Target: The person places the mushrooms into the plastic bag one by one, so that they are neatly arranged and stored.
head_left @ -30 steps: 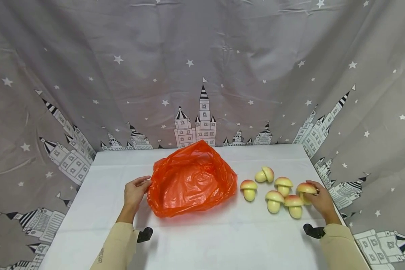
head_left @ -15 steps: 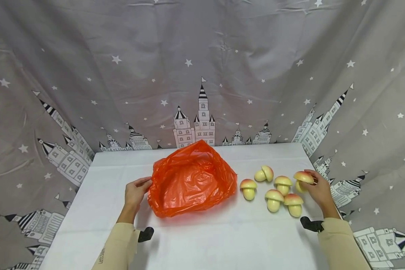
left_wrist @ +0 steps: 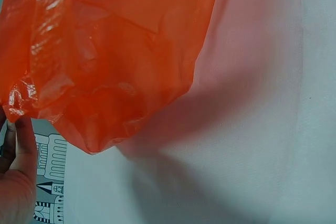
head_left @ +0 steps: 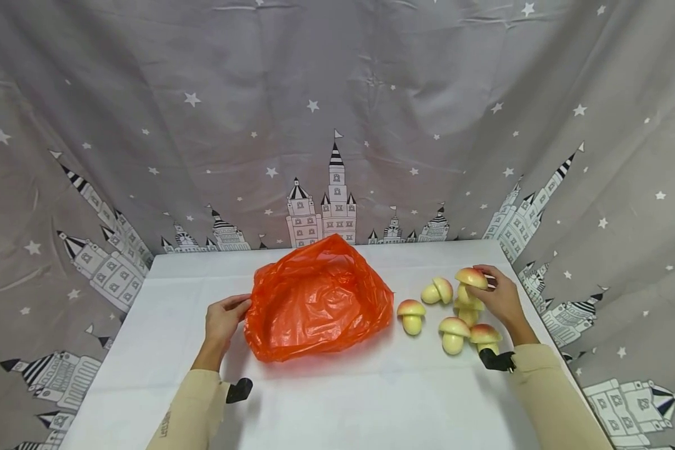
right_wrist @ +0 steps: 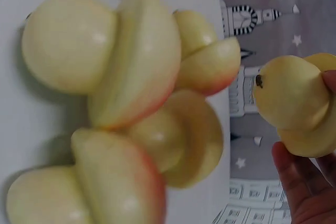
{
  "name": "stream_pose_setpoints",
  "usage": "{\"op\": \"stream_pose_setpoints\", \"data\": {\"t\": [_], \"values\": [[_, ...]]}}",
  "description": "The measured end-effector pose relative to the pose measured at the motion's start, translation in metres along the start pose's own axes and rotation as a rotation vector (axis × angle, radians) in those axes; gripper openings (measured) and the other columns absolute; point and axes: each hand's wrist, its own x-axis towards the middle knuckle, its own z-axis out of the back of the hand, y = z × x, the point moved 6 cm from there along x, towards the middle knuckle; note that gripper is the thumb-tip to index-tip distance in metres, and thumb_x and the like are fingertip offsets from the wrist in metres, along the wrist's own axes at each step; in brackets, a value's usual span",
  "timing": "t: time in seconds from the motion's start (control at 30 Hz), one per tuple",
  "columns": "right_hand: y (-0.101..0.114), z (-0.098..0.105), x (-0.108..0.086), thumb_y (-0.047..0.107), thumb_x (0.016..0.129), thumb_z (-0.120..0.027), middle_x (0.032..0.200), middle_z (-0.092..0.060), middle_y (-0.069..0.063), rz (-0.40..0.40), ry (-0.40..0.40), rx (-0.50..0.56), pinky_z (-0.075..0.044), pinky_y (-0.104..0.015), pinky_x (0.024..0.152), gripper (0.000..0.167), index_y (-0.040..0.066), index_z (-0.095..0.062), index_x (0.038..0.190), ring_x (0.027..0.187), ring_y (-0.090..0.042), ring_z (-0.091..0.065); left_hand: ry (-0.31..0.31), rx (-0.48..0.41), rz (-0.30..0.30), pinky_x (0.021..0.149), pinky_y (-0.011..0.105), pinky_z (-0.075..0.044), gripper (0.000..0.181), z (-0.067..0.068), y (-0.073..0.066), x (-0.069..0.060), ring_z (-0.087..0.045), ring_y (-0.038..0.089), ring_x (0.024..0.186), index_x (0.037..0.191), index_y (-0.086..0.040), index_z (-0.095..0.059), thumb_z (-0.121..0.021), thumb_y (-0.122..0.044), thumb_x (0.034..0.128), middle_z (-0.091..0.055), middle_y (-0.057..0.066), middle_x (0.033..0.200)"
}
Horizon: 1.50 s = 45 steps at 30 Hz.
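An open red plastic bag (head_left: 320, 306) stands on the white table, its mouth wide. At its left rim, my left hand (head_left: 223, 322) pinches the plastic between thumb and fingers; the left wrist view shows the bag's side (left_wrist: 121, 61) beside the hand (left_wrist: 18, 177). My right hand (head_left: 500, 300) grips a mushroom-shaped piece with a yellow stem and red-tinged cap (head_left: 471, 278), raised off the table. In the right wrist view this mushroom (right_wrist: 291, 95) is held by its cap. Below it and nearby lie several similar mushrooms (head_left: 454, 334), one partly hidden behind the held one.
One mushroom (head_left: 411, 315) lies close to the bag's right side, and another (head_left: 437, 290) lies on its side further back. A grey curtain (head_left: 337, 94) with castles and stars hangs behind and beside the white table (head_left: 365, 400).
My right hand has lifted the mushroom from the right end of the group and carried it left, over the others. The left hand has stayed at the bag's rim.
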Motion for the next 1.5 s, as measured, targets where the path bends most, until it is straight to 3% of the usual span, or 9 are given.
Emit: {"op": "stream_pose_setpoints", "data": {"t": [0.17, 0.37, 0.5, 1.0, 1.23, 1.5], "values": [[0.021, -0.019, 0.014, 0.010, 0.084, -0.072, 0.124, -0.056, -0.025, 0.014, 0.060, 0.008, -0.047, -0.014, 0.076, 0.048, 0.000, -0.054, 0.128, 0.111, -0.039, -0.057, -0.006, -0.029, 0.008, 0.081, 0.023, -0.055, 0.037, 0.002, 0.016, 0.012, -0.067, 0.018, 0.092, 0.119, -0.007, -0.068, -0.068, -0.030, 0.0903, -0.067, 0.012, 0.113], [0.044, -0.042, 0.024, 0.015, 0.085, -0.072, 0.124, -0.057, -0.022, 0.042, 0.114, 0.008, -0.052, -0.039, 0.083, 0.048, 0.003, -0.054, 0.127, 0.109, -0.039, -0.058, -0.016, 0.028, 0.032, 0.096, 0.037, -0.050, 0.036, -0.002, -0.002, -0.001, -0.063, 0.030, 0.106, 0.124, 0.000, -0.063, -0.062, -0.023, 0.0953, -0.061, 0.020, 0.122], [0.055, -0.056, 0.029, 0.014, 0.084, -0.073, 0.124, -0.057, -0.022, 0.066, 0.141, 0.031, -0.050, -0.047, 0.091, 0.048, 0.002, -0.055, 0.127, 0.111, -0.038, -0.057, -0.008, 0.042, 0.048, 0.105, 0.044, -0.041, 0.035, -0.005, -0.013, -0.010, -0.058, 0.036, 0.114, 0.126, 0.003, -0.060, -0.057, -0.018, 0.0980, -0.058, 0.024, 0.127], [0.091, -0.093, 0.039, 0.009, 0.081, -0.072, 0.124, -0.059, -0.021, 0.151, 0.204, 0.086, -0.048, -0.047, 0.095, 0.048, 0.000, -0.056, 0.126, 0.110, -0.037, -0.057, 0.011, 0.050, 0.029, 0.102, 0.042, -0.044, 0.035, -0.004, -0.013, -0.009, -0.060, 0.033, 0.112, 0.128, 0.003, -0.059, -0.055, -0.017, 0.0989, -0.058, 0.024, 0.127], [0.105, -0.102, 0.040, 0.011, 0.083, -0.070, 0.122, -0.060, -0.020, 0.201, 0.235, 0.040, -0.051, -0.047, 0.091, 0.046, 0.000, -0.057, 0.126, 0.106, -0.038, -0.061, 0.036, 0.051, 0.022, 0.101, 0.040, -0.044, 0.036, -0.006, -0.016, -0.010, -0.059, 0.032, 0.114, 0.130, 0.001, -0.058, -0.054, -0.018, 0.0996, -0.057, 0.022, 0.129], [0.119, -0.117, 0.037, 0.012, 0.083, -0.071, 0.122, -0.061, -0.020, 0.198, 0.263, 0.027, -0.053, -0.045, 0.087, 0.050, -0.001, -0.056, 0.128, 0.101, -0.036, -0.062, 0.013, 0.048, 0.020, 0.088, 0.023, -0.052, 0.036, -0.004, -0.011, -0.010, -0.064, 0.020, 0.100, 0.129, 0.000, -0.058, -0.055, -0.018, 0.0989, -0.060, 0.020, 0.121]]}}
